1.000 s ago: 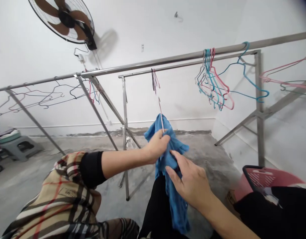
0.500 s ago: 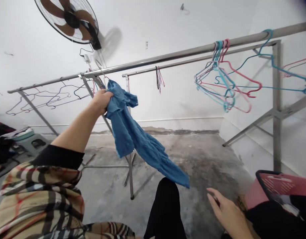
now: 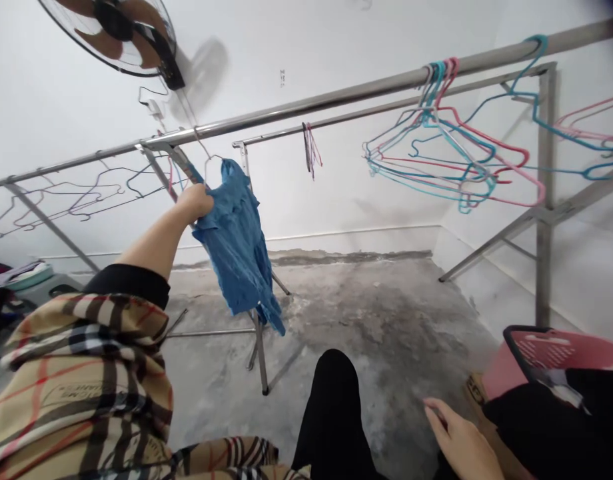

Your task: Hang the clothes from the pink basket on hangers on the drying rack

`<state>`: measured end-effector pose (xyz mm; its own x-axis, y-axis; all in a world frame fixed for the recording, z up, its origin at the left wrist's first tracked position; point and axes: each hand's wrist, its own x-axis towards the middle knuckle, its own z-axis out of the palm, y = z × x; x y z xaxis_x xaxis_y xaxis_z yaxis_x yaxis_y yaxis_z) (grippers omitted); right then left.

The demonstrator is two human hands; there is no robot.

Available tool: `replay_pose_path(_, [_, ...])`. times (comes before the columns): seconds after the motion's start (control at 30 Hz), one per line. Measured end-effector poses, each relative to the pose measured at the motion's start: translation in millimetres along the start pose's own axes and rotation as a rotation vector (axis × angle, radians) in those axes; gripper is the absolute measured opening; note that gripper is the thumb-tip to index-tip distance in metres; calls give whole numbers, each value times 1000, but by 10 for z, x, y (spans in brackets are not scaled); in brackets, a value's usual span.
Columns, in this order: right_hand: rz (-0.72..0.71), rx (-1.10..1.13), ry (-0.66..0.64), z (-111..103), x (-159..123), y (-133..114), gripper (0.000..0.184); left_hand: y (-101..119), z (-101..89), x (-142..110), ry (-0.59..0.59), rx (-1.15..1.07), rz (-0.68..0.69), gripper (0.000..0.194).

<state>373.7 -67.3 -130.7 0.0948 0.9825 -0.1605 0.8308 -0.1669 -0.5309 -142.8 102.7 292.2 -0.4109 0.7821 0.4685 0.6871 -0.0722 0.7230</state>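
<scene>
From my remote station I have the left hand (image 3: 195, 201) out ahead and raised, its fingers closed on the upper edge of a crumpled blue cloth garment (image 3: 234, 233). The garment drapes down just to the right of that hand, on a thin, pale hanger (image 3: 206, 161). The hanger's hook meets a long round metal rail (image 3: 306, 105) just above the left hand; whether the rail takes the weight, I can't tell. My right hand (image 3: 461, 440) is low and well apart from the garment, loosely relaxed, thumb and forefinger parted. Just beyond it, to its right, I see a pink plastic basket (image 3: 556, 347) with a dark rim. High above the right hand, a cluster of turquoise, pink and pale hangers (image 3: 439, 110) hangs from the same rail. A black-clad knee (image 3: 334, 393) sits between the hands.
</scene>
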Motion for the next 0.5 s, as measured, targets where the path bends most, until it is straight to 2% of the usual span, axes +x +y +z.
replay_pose_path(0.07, [3, -31, -15, -26, -33, -56, 49, 39, 15, -107, 31, 145, -2, 35])
replay_pose_path(0.17, [20, -73, -21, -86, -63, -162, 45, 192, 127, -293, 100, 410, 81, 59])
replay_pose_path(0.23, [45, -85, -28, -128, -76, -235, 43, 337, 267, -443, 159, 608, 210, 61])
replay_pose_path(0.3, [65, -106, -30, -158, -88, -300, 41, 479, 451, -627, 180, 710, 389, 56])
replay_pose_path(0.37, [82, -139, -23, -165, -92, -333, 39, 568, 678, -833, 135, 687, 552, 53])
replay_pose_path(0.4, [89, -154, -22, -160, -88, -326, 38, 575, 814, -938, 76, 640, 610, 54])
replay_pose_path(0.5, [174, -122, -15, -118, -60, -177, 35, 403, 1361, -1268, -112, 505, 718, 61])
